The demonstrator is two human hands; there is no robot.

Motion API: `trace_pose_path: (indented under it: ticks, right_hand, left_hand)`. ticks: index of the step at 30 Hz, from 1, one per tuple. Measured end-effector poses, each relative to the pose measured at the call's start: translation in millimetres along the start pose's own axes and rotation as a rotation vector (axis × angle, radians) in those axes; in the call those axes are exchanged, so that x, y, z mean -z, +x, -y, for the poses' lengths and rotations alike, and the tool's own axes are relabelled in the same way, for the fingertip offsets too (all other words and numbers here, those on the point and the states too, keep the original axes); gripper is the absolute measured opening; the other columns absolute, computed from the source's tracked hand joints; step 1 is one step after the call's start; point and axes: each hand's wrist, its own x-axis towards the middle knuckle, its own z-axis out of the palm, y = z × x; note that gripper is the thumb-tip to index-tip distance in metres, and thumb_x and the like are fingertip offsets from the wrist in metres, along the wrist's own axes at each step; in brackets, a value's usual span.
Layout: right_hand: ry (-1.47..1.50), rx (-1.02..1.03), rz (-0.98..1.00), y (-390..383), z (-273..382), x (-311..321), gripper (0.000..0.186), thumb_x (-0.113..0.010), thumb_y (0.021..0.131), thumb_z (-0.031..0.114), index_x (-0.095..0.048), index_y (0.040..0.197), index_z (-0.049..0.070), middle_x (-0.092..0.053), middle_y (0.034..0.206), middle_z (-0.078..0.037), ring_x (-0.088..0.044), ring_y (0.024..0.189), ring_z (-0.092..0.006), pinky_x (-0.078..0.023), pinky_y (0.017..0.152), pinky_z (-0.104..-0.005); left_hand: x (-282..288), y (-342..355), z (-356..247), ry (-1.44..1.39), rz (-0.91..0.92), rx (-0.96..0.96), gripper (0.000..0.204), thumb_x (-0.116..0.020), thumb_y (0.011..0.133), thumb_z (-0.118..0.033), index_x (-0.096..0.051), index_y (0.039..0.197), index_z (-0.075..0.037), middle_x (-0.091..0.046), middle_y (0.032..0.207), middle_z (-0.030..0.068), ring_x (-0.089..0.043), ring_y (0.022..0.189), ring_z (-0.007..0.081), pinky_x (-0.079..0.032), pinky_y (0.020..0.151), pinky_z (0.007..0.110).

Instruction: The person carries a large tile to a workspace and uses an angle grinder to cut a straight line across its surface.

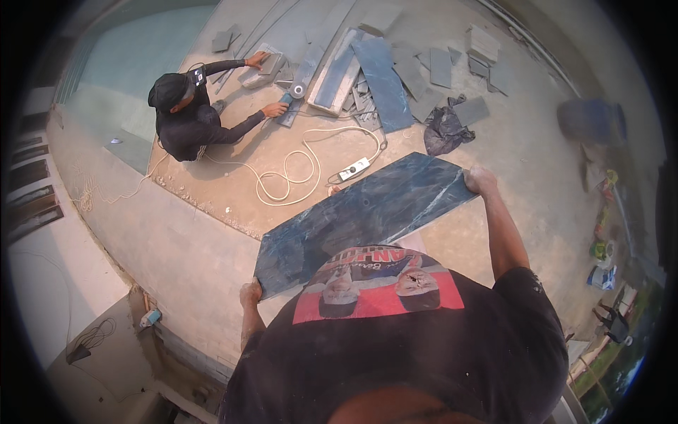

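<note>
A long dark blue-green stone slab [360,212] with pale veins spans the view in front of my body, its right end farther from me than its left. My left hand [251,292] is closed on the slab's near left corner. My right hand [480,181] grips the right end, fingers at the edge. My dark printed T-shirt hides part of the near side. Beyond the slab, a white power strip [354,169] and a loop of pale cable lie on the dusty floor [438,240].
A co-worker in black [183,124] crouches with an angle grinder [293,93] among cut slabs [381,81]. Around them are a black plastic bag [445,131] and tile stacks [484,46]. A blue barrel [590,120] stands right. A ledge edge [127,283] drops away lower left.
</note>
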Motion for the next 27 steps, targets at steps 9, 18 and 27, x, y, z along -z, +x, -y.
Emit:
trace_pose_path:
  ticks: [9,18,27]
  right_hand:
    - [0.107,-0.013,-0.135,30.2,35.6,-27.3,0.049,-0.046,0.101,0.040,-0.069,0.113,-0.002,-0.070,0.113,-0.030,-0.068,0.109,-0.0447,-0.053,0.095,-0.0524]
    - [0.259,0.071,-0.109,127.9,33.5,-114.8,0.046,-0.046,0.101,0.037,-0.065,0.117,-0.001,-0.070,0.110,-0.031,-0.067,0.108,-0.0460,-0.051,0.094,-0.0539]
    - [0.994,0.152,0.143,450.0,65.1,-115.1,0.055,-0.051,0.104,0.057,-0.070,0.108,0.005,-0.068,0.087,-0.006,-0.063,0.080,-0.0157,-0.052,0.073,-0.0341]
  left_hand:
    - [-53.1,-3.0,-11.8,-0.111,-0.058,0.138,0.072,-0.043,0.100,-0.055,-0.071,0.111,0.010,-0.069,0.116,0.0326,-0.067,0.111,0.0463,-0.052,0.096,0.054]
    - [-141.3,21.7,-24.6,-0.325,-0.262,0.233,0.069,-0.041,0.104,-0.053,-0.069,0.105,0.010,-0.070,0.106,0.0327,-0.067,0.100,0.0488,-0.051,0.087,0.055]
    - [-278.1,97.4,-102.2,-0.506,-0.605,0.289,0.068,-0.037,0.108,-0.050,-0.066,0.108,0.012,-0.068,0.107,0.0347,-0.063,0.100,0.0524,-0.048,0.085,0.056]
